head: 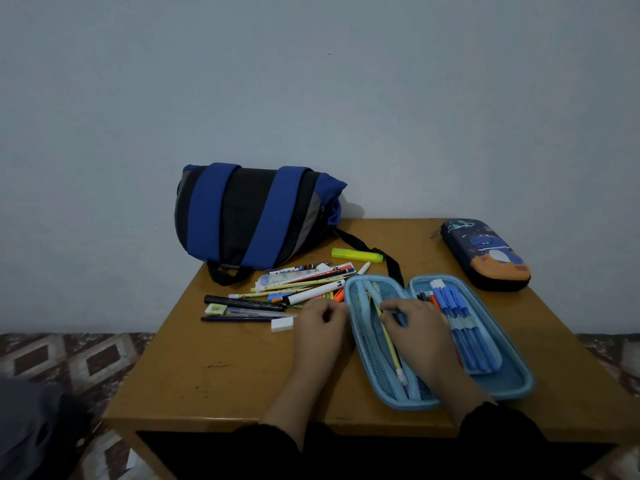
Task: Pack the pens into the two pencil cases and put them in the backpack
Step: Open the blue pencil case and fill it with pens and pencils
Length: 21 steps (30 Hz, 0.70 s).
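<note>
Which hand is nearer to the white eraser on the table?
Left. The left hand lies just right of the eraser, almost touching it. The right hand is farther right, over the open case, holding a yellow pencil.

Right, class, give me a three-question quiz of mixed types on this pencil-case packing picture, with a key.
1. True or false: the dark blue pencil case is lying open.
2. Which hand holds the yellow pencil over the mesh side of the light blue pencil case? A) left hand B) right hand
3. Fill the gap: the yellow highlighter lies on the table just in front of the ____.

Key
1. False; it is closed, at the table's far right.
2. B.
3. Backpack.
</note>
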{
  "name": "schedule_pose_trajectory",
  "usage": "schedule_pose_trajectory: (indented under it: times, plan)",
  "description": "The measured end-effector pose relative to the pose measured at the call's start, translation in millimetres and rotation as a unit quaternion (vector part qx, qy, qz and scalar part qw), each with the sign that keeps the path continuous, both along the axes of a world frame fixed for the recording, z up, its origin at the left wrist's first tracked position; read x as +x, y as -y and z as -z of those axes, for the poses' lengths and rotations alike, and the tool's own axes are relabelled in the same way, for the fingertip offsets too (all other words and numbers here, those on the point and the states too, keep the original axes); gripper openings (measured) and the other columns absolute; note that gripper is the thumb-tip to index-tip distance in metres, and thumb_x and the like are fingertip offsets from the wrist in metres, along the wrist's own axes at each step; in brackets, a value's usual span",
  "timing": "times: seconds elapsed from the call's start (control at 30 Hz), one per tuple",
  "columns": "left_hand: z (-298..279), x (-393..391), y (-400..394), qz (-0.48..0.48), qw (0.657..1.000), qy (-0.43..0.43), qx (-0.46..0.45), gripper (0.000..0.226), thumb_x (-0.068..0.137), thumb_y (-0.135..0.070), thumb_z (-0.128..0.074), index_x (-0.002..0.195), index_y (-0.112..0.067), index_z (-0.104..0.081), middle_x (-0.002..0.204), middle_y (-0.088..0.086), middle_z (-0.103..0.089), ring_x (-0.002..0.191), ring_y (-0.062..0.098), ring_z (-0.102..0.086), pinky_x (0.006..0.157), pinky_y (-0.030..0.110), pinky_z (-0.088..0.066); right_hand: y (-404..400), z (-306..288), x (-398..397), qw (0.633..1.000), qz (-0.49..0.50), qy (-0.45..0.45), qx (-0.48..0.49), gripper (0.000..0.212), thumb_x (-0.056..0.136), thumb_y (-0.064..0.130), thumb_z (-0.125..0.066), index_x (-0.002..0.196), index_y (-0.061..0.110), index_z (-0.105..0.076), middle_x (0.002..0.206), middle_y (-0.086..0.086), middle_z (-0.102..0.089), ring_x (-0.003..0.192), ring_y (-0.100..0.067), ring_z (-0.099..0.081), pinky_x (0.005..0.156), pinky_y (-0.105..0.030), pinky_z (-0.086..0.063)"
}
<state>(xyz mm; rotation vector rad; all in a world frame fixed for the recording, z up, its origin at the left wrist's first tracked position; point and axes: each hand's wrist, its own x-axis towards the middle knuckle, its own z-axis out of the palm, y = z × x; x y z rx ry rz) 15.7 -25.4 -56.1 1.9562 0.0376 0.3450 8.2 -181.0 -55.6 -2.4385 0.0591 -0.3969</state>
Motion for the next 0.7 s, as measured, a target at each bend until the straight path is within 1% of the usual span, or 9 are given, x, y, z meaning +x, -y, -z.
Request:
schedule_pose_trajectory:
  times: [0.1, 0.17, 0.2, 0.27, 0.37, 0.43, 0.5, 0.6, 0.7]
  plan:
    - [1, -9, -22, -0.065, 0.996, 0.033, 0.042, 0.014, 0.092, -0.023, -0.059, 0.079, -0.025, -0.062, 0.088, -0.006, -0.056, 0.082, 0.005, -0.052, 0.067, 0.017, -0.04, 0, 1, 0, 1.0, 0.001, 0.005, 0.008, 0.021, 0.091, 0.033, -0.057, 0.108, 0.032, -0.068, 0.108, 0.014, -0.066, 0.11, -0.012, -0.052, 0.1, -0.042, -0.041]
    - [4, -10, -40, -0.091, 0.991, 0.046, 0.091, 0.006, 0.092, -0.021, -0.06, 0.09, -0.025, -0.063, 0.095, -0.008, -0.055, 0.092, 0.009, -0.053, 0.075, 0.023, -0.046, 0, 0, -1, 1.0, 0.004, 0.006, 0.003, 0.021, 0.091, 0.033, -0.056, 0.109, 0.032, -0.067, 0.109, 0.014, -0.066, 0.111, -0.012, -0.05, 0.101, -0.041, -0.04]
    - [4, -10, -49, -0.102, 0.988, 0.044, 0.11, 0.008, 0.091, -0.02, -0.061, 0.096, -0.024, -0.065, 0.1, -0.007, -0.054, 0.099, 0.012, -0.052, 0.08, 0.026, -0.047, 0, 0, -1, 1.0, 0.004, 0.006, 0.004, 0.021, 0.092, 0.033, -0.056, 0.109, 0.032, -0.067, 0.109, 0.014, -0.066, 0.111, -0.012, -0.05, 0.102, -0.042, -0.039]
    - [5, -9, -63, -0.112, 0.982, 0.022, 0.147, 0.022, 0.089, -0.019, -0.062, 0.111, -0.02, -0.065, 0.11, -0.005, -0.052, 0.111, 0.015, -0.047, 0.089, 0.029, -0.045, 0, 0, -2, 1.0, 0.003, 0.006, 0.013, 0.02, 0.091, 0.033, -0.056, 0.108, 0.032, -0.068, 0.108, 0.014, -0.066, 0.11, -0.012, -0.05, 0.101, -0.042, -0.04]
    - [6, -8, -71, -0.108, 0.975, -0.008, 0.196, 0.037, 0.088, -0.016, -0.063, 0.125, -0.016, -0.061, 0.116, 0.0, -0.048, 0.115, 0.016, -0.041, 0.091, 0.027, -0.04, 0, 1, -2, 0.999, 0.003, 0.01, 0.04, 0.018, 0.091, 0.032, -0.057, 0.105, 0.031, -0.068, 0.102, 0.015, -0.066, 0.107, -0.01, -0.052, 0.099, -0.043, -0.042]
    - [7, -6, -70, -0.107, 0.969, -0.018, 0.223, 0.036, 0.09, -0.016, -0.061, 0.126, -0.015, -0.061, 0.117, 0.0, -0.047, 0.114, 0.015, -0.04, 0.09, 0.024, -0.037, 0, 0, -2, 0.998, 0.004, 0.01, 0.057, 0.018, 0.091, 0.031, -0.056, 0.104, 0.029, -0.069, 0.095, 0.017, -0.063, 0.103, -0.01, -0.054, 0.096, -0.042, -0.045]
    - [9, -4, -68, -0.115, 0.963, -0.028, 0.243, 0.03, 0.092, -0.018, -0.058, 0.122, -0.016, -0.063, 0.119, 0.0, -0.046, 0.116, 0.015, -0.038, 0.093, 0.024, -0.036, 0, 0, -2, 0.997, 0.005, 0.008, 0.079, 0.018, 0.091, 0.029, -0.056, 0.104, 0.027, -0.069, 0.092, 0.016, -0.063, 0.098, -0.01, -0.057, 0.091, -0.041, -0.049]
    - [9, -4, -66, -0.124, 0.956, -0.025, 0.266, 0.027, 0.094, -0.02, -0.056, 0.12, -0.018, -0.064, 0.123, 0.001, -0.046, 0.117, 0.016, -0.037, 0.092, 0.024, -0.035, 1, 0, -2, 0.993, 0.01, 0.008, 0.119, 0.017, 0.091, 0.025, -0.059, 0.104, 0.024, -0.069, 0.09, 0.011, -0.066, 0.091, -0.008, -0.06, 0.085, -0.038, -0.054]
    - [9, -5, -67, -0.103, 0.944, -0.021, 0.314, 0.029, 0.096, -0.025, -0.052, 0.123, -0.023, -0.06, 0.127, -0.001, -0.049, 0.116, 0.015, -0.037, 0.093, 0.026, -0.038, 1, 0, -3, 0.99, 0.011, 0.01, 0.137, 0.017, 0.091, 0.024, -0.06, 0.105, 0.023, -0.069, 0.091, 0.009, -0.066, 0.088, -0.005, -0.06, 0.084, -0.035, -0.055]
